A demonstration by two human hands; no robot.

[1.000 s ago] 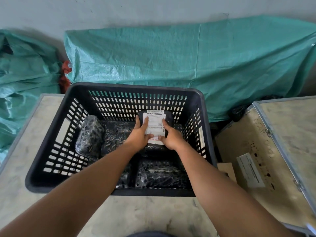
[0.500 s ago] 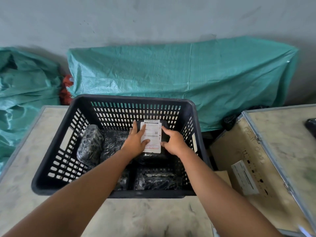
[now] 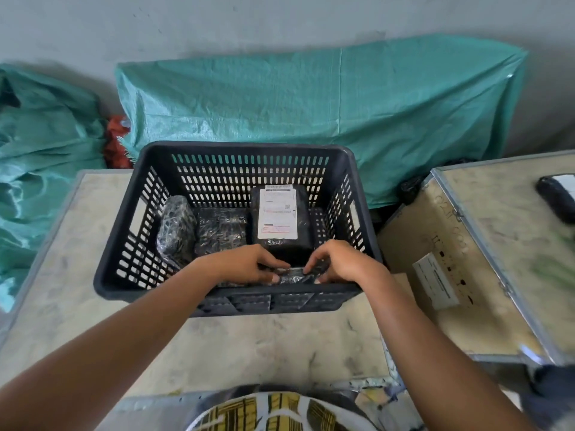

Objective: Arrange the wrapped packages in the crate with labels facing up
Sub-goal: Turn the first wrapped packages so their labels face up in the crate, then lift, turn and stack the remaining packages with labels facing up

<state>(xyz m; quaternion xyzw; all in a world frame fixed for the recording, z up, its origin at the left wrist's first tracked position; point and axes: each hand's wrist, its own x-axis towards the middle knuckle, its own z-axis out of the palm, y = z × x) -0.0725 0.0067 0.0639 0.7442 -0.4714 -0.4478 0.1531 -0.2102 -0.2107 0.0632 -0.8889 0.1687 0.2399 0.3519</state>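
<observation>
A black slatted crate (image 3: 124,241) stands on the pale table. Inside, at the back right, a black wrapped package (image 3: 281,219) lies with its white label up. Left of it lie a flat wrapped package (image 3: 221,233) and another wrapped package (image 3: 175,228) leaning on the left wall, no labels showing. At the crate's near wall, my left hand (image 3: 245,264) and my right hand (image 3: 340,262) both grip a wrapped package (image 3: 295,276) from its two ends; most of it is hidden by my fingers and the rim.
A metal-edged wooden case (image 3: 485,250) stands to the right with a dark wrapped item (image 3: 557,197) on its top. Green tarpaulin-covered heaps (image 3: 311,110) fill the space behind the table and at the far left (image 3: 40,157). A wall rises behind.
Both hands have left the labelled package at the back right and come toward me onto a package at the crate's near wall. The camera has tilted back.
</observation>
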